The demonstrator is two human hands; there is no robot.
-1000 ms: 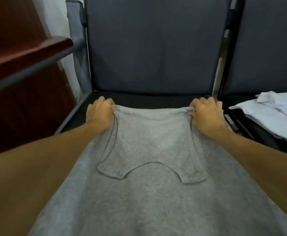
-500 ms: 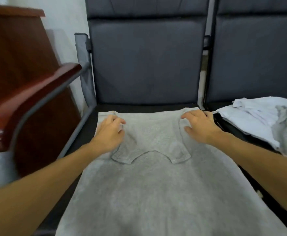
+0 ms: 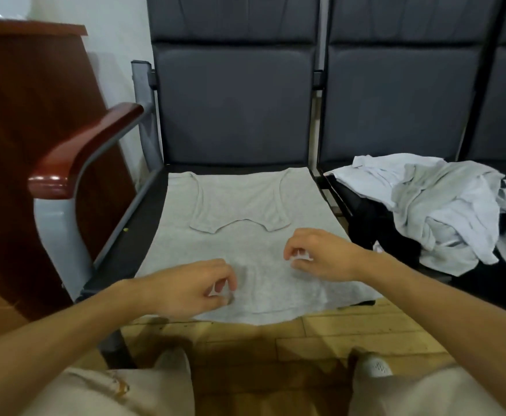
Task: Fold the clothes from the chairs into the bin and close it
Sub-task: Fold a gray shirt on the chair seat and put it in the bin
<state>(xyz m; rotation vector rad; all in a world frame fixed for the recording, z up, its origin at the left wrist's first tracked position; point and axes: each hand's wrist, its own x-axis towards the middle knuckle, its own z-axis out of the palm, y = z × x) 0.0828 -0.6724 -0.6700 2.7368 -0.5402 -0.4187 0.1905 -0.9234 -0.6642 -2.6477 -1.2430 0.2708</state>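
A grey sleeveless top point(image 3: 245, 244) lies flat on the seat of the left dark chair point(image 3: 233, 109). Its shoulder part is folded down onto the body, and its hem hangs a little over the seat's front edge. My left hand point(image 3: 191, 289) is over the lower left of the top, my right hand point(image 3: 317, 256) over the lower right. Both have loosely curled fingers and grip nothing that I can see. A heap of white, grey and black clothes point(image 3: 425, 205) lies on the chair to the right. The bin is out of view.
A red-brown wooden armrest point(image 3: 89, 145) on a grey metal frame stands left of the seat, with a dark wooden cabinet point(image 3: 20, 115) behind it. The floor point(image 3: 275, 334) is light wood. My knees in beige trousers point(image 3: 125, 391) fill the bottom edge.
Both hands have let go of the folded shoulder edge and drawn back toward the hem. The view has pulled back, so the floor and my knees now show.
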